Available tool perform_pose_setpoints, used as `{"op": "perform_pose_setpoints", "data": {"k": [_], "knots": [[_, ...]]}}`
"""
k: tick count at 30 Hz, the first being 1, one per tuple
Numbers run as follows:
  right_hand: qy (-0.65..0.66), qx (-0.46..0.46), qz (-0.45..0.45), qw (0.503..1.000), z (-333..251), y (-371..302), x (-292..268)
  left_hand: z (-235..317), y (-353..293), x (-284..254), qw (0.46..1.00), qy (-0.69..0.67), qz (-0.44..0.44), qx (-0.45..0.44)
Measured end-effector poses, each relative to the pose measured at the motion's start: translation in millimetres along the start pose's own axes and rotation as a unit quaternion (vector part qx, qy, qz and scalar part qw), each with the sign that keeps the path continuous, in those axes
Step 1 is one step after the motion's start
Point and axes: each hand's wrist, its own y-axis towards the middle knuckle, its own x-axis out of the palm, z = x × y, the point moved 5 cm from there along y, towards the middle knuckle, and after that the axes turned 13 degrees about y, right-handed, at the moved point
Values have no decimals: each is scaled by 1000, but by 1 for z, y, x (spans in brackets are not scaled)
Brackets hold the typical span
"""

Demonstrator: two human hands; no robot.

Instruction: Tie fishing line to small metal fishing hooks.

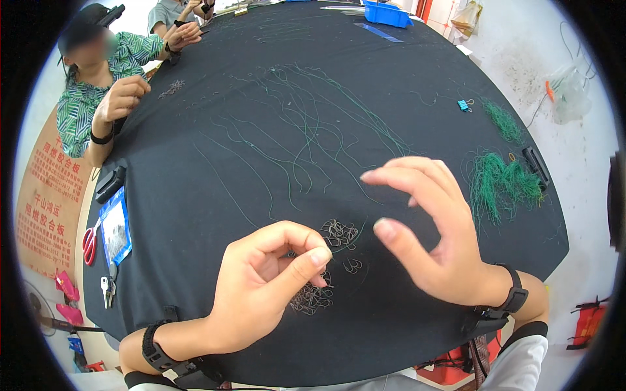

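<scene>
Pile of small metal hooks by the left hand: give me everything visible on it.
The hooks are small, thin bent-wire pieces, dull metallic, tangled in loose clusters on the black table cloth. One cluster lies above the left hand, another right beside its fingers, with a few strays between. Whether the pinched fingertips hold one cannot be told.

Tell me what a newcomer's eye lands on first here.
Two bare hands fill the foreground over a black table: the left hand pinches its fingertips above small piles of metal hooks, while the right hand hovers open beside it. Long green threads trail across the middle, and a bunch of green thread lies at right.
</scene>
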Motion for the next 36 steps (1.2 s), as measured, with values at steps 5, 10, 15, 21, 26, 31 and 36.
{"op": "perform_pose_setpoints", "data": {"k": [5, 10, 15, 21, 26, 31, 36], "knots": [[31, -40, -120, 992, -5, -7, 14, -2, -2, 2, 999, 4, -33, -16], [267, 87, -140, 950, 7, -12, 21, -3, -2, 6, 998, 1, -49, -36], [475, 271, -115, 829, 20, -21, 28, -5, -2, 6, 997, -6, -54, -46], [562, 296, -123, 763, 21, -21, 29, -4, -1, 8, 996, -9, -74, -50], [593, 279, -87, 750, 20, -19, 33, -6, -2, 8, 995, -52, -75, -43], [651, 319, -114, 679, 17, -18, 32, -6, -1, 8, 995, -41, -76, -43], [608, 331, -105, 714, 22, -15, 22, -5, -1, 10, 995, -4, -86, -56]]}}
